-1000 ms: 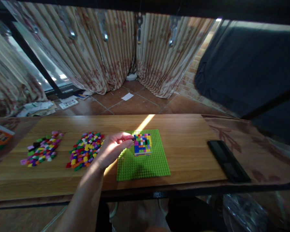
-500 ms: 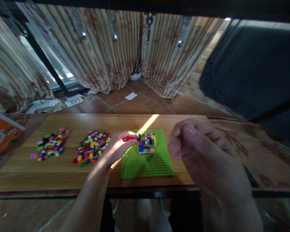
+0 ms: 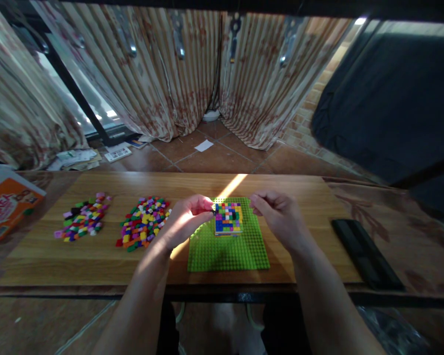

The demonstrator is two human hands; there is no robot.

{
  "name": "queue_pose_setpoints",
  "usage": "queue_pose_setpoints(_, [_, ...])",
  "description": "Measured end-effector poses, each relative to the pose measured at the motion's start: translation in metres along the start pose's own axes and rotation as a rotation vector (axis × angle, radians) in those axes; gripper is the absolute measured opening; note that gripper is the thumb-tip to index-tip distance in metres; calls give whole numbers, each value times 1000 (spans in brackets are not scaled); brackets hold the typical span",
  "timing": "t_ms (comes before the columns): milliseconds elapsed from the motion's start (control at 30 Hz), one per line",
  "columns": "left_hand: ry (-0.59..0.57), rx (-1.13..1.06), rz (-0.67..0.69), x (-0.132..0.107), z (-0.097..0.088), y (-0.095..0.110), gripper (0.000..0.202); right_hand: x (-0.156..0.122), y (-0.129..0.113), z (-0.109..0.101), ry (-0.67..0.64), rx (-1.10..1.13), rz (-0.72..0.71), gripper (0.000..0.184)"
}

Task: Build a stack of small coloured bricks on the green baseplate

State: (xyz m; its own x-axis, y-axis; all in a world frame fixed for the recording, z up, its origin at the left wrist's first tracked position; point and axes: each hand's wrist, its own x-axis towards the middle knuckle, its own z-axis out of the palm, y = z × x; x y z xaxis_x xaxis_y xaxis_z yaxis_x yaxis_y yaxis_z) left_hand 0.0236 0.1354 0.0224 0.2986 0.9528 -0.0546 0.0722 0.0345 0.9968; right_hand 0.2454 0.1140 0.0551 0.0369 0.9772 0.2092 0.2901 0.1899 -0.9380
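A block of many-coloured toy bricks [image 3: 228, 219] stands on the green baseplate [image 3: 229, 254], toward its far side. At the block's left edge, my left hand [image 3: 188, 219] pinches a small dark brick [image 3: 213, 212] between thumb and forefinger. Whether that brick touches the block I cannot tell. My right hand [image 3: 276, 212] is over the plate's right edge, apart from the block. Its fingers are curled with the thumb pressed against them, and whatever they may hold is hidden.
Two heaps of loose bricks lie on the wooden table [image 3: 96, 271]: a smaller heap [image 3: 85, 217] far left and a larger heap [image 3: 144, 222] nearer my left forearm. An orange and white box [image 3: 11, 207] sits at the left end, a black tray-like object [image 3: 366, 254] at the right.
My right hand has moved down and away from the camera, toward the baseplate, uncovering the black object on the right. My left hand stays beside the block; the view has shifted slightly.
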Motion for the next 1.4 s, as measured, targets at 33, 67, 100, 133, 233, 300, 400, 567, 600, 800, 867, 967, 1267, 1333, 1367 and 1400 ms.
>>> queue_pose_setpoints(33, [-9, 2, 1, 0, -1, 1, 19, 0, 4, 1, -24, -30, -11, 20])
queue_pose_setpoints(67, [-17, 3, 0, 0, -1, 1, 19, 0, 7, 2, -47, -47, -21, 20])
queue_pose_setpoints(100, [-22, 4, -6, -1, 0, 2, 19, 0, 9, 3, -67, -57, -28, 20])
queue_pose_setpoints(133, [-21, 5, -16, -1, 0, 3, 20, 0, 11, 4, -80, -64, -32, 20])
queue_pose_setpoints(233, [-4, -3, -48, -2, 4, 5, 21, 0, 12, 6, -82, -94, -31, 22])
queue_pose_setpoints(300, [0, -10, -56, -2, 7, 5, 21, 1, 13, 7, -76, -113, -27, 23])
queue_pose_setpoints(400, [2, 12, -42, -1, 8, 1, 18, 1, 13, 8, -72, -129, -35, 23])
queue_pose_setpoints(567, [15, 145, -12, 3, 5, -13, 17, 0, 13, 9, -82, -151, -18, 23])
queue_pose_setpoints(600, [17, 167, -1, 3, 5, -15, 16, 0, 14, 9, -85, -151, -16, 23])
queue_pose_setpoints(800, [20, 295, 92, 0, 8, -13, 13, 1, 17, 10, -104, -143, -6, 23])
queue_pose_setpoints(867, [25, 347, 114, -2, 9, -11, 12, 1, 18, 10, -110, -148, 2, 23])
queue_pose_setpoints(967, [40, 431, 155, -3, 11, -8, 14, 1, 19, 11, -116, -155, 10, 23])
queue_pose_setpoints(1267, [83, 536, 192, -5, 14, -4, 11, 0, 21, 17, -104, -160, 39, 20])
queue_pose_setpoints(1333, [96, 516, 167, -5, 16, -4, 10, 0, 22, 20, -77, -188, 55, 22])
queue_pose_setpoints(1367, [103, 500, 148, -5, 17, -4, 9, 0, 22, 22, -63, -209, 53, 22])
queue_pose_setpoints(1400, [110, 481, 128, -5, 18, -3, 9, -1, 22, 24, -49, -231, 48, 23])
